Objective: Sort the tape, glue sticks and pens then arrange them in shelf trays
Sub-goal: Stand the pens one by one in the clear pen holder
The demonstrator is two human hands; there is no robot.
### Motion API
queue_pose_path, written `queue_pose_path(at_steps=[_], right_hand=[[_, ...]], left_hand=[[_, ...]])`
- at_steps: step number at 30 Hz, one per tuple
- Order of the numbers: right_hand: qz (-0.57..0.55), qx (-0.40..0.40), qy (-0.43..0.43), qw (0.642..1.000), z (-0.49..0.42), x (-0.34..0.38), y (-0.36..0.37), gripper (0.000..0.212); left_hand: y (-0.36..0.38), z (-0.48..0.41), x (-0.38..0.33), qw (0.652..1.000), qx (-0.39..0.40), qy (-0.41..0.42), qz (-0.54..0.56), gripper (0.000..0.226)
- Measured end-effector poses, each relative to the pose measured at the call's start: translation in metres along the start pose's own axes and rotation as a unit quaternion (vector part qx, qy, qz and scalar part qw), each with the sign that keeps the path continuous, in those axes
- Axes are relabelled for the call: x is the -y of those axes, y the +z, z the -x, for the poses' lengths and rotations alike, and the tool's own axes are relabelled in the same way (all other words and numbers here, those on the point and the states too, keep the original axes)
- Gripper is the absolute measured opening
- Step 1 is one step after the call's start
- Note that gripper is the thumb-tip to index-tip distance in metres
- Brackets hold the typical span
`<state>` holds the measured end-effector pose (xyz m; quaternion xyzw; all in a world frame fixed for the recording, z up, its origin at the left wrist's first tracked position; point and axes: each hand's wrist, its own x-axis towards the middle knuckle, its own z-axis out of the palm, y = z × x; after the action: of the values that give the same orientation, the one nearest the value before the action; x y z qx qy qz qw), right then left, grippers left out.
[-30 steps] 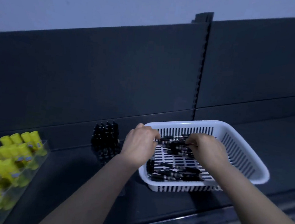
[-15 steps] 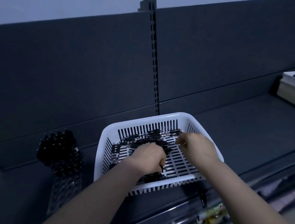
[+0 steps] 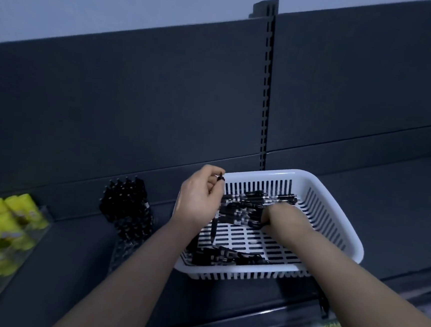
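Holding one black pen [image 3: 213, 228] almost upright, the left hand [image 3: 199, 197] pinches it near the cap, and the tip points down inside the left wall of the white basket [image 3: 336, 200]. The right hand [image 3: 281, 217] is low in the basket with its fingers bent into the far heap of pens [image 3: 247, 205]. I cannot tell if they really clamp one. The two hands are apart, with this heap between them.

The heap lies with its long axis from left to right, along the far wall of the basket. A second heap [image 3: 227, 258] lies the same way against the near wall. The pen rack [image 3: 127, 205], already full of upright black pens, stands on the shelf [image 3: 387, 217] just beside the left wall of the basket, so the left hand is clearly the nearer one. I judge that the held pen, already vertical, only needs to travel left to the rack. The yellow glue sticks [image 3: 3, 223] sit further left, at the left edge of the shelf.
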<state>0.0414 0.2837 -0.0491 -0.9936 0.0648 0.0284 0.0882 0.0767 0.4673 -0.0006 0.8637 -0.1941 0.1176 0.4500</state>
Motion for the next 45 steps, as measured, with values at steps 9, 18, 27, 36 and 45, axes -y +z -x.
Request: queue_pose_path(at_steps=[9,18,27,36,45], right_hand=[[-0.314,-0.247,-0.104,0.911,0.027,0.081,-0.071,0.014],[-0.374,-0.188,-0.199,0.886,0.021,0.185,-0.055,0.020],[-0.371,-0.177,-0.190,0.892,0.015,0.218,-0.025,0.023],[-0.361,-0.188,-0.175,0.896,0.011,0.228,-0.019,0.025],[-0.356,-0.187,-0.181,0.898,0.004,0.249,-0.012,0.023]], left_hand=[[-0.088,0.005,0.007,0.990,-0.135,0.035,-0.007,0.022],[-0.170,0.034,0.072,0.983,-0.161,-0.004,-0.088,0.024],[-0.169,0.046,0.109,0.982,-0.169,0.000,-0.079,0.018],[-0.163,0.054,0.130,0.987,-0.107,0.033,-0.114,0.020],[-0.167,0.058,0.135,0.993,-0.097,0.012,-0.067,0.030]])
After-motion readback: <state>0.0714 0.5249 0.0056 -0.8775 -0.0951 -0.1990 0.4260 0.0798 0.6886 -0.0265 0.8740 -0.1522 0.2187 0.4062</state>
